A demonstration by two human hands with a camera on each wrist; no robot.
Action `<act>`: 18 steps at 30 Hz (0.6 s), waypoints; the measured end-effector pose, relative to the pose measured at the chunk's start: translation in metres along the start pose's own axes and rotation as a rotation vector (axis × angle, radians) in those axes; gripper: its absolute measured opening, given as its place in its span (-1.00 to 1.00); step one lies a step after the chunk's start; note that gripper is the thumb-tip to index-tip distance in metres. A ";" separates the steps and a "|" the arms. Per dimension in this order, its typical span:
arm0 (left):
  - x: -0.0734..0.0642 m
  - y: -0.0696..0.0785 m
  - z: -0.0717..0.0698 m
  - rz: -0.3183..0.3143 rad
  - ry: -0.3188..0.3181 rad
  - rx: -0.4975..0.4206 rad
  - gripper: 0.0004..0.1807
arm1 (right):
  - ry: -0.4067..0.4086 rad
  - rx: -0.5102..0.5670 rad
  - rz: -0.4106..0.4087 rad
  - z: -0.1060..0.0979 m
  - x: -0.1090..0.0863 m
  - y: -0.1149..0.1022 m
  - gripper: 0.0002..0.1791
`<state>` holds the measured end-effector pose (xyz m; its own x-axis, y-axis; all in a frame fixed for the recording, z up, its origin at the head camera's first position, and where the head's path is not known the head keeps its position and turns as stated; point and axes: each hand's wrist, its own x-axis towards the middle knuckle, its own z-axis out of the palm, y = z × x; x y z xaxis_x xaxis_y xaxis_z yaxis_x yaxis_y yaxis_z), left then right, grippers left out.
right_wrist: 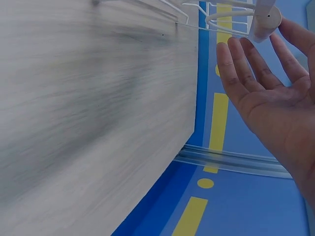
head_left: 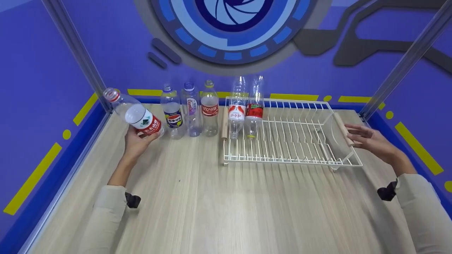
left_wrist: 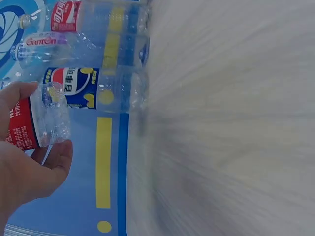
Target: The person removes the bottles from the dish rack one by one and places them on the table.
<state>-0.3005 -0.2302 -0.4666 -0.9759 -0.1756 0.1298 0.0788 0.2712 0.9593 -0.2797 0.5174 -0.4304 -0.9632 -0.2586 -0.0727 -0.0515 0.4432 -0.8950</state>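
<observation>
My left hand (head_left: pixel 137 144) grips a clear plastic bottle (head_left: pixel 136 113) with a red and white label near its base. The bottle leans to the left, its base raised off the table in the left wrist view. To its right stand three upright bottles: one with a blue label (head_left: pixel 174 119), a slim one with a pale purple label (head_left: pixel 192 109) and one with a red label (head_left: pixel 209 110). My right hand (head_left: pixel 372 141) is at the wooden handle (head_left: pixel 343 129) of a white wire rack (head_left: pixel 279 162); in the right wrist view its fingers (right_wrist: pixel 248 66) are extended beside the handle end.
Two clear bottles, one with a red and white label (head_left: pixel 236 112) and one with a red and green label (head_left: pixel 255 110), stand upside down in the rack's left end. Blue panels (head_left: pixel 31 106) wall the wooden table (head_left: pixel 183 211) at the back and sides. Metal posts stand at the back corners.
</observation>
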 end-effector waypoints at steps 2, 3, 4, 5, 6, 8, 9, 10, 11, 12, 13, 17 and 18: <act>0.004 -0.002 -0.001 -0.006 0.005 0.038 -0.07 | -0.008 0.021 -0.005 0.000 -0.001 0.001 -0.39; 0.007 -0.004 -0.002 -0.005 0.004 0.055 -0.06 | -0.012 0.034 -0.008 0.000 -0.001 0.001 -0.39; 0.010 -0.005 -0.002 -0.005 0.004 0.069 -0.06 | -0.015 0.045 -0.011 0.000 -0.001 0.001 -0.39; 0.012 -0.006 -0.002 -0.007 0.004 0.084 -0.05 | -0.018 0.052 -0.013 0.000 -0.001 0.002 -0.39; 0.015 -0.007 -0.003 -0.010 0.005 0.096 -0.05 | -0.020 0.060 -0.015 0.000 -0.001 0.002 -0.40; 0.021 -0.010 -0.002 -0.023 0.010 0.123 -0.05 | -0.020 0.076 -0.017 0.000 -0.001 0.003 -0.40; 0.024 -0.011 -0.002 -0.033 0.011 0.142 -0.04 | -0.019 0.086 -0.016 0.000 -0.001 0.003 -0.40; 0.027 -0.013 -0.002 -0.042 0.015 0.162 -0.04 | -0.018 0.089 -0.016 0.000 -0.001 0.003 -0.40; 0.029 -0.014 -0.001 -0.052 0.013 0.183 -0.04 | -0.018 0.088 -0.016 0.000 -0.001 0.003 -0.40; 0.032 -0.016 -0.001 -0.060 0.011 0.204 -0.04 | -0.017 0.088 -0.015 0.000 -0.001 0.004 -0.40; 0.034 -0.018 -0.001 -0.072 0.007 0.222 -0.04 | -0.018 0.085 -0.013 0.000 -0.001 0.004 -0.40; 0.042 -0.026 0.001 -0.103 -0.027 0.260 -0.04 | -0.024 0.056 -0.005 0.000 -0.002 0.002 -0.40; 0.043 -0.029 0.001 -0.110 -0.035 0.267 -0.04 | -0.025 0.051 -0.003 -0.001 -0.003 0.002 -0.39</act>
<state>-0.3454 -0.2444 -0.4890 -0.9823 -0.1866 0.0158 -0.0796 0.4925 0.8667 -0.2775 0.5192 -0.4314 -0.9562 -0.2817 -0.0799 -0.0405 0.3976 -0.9166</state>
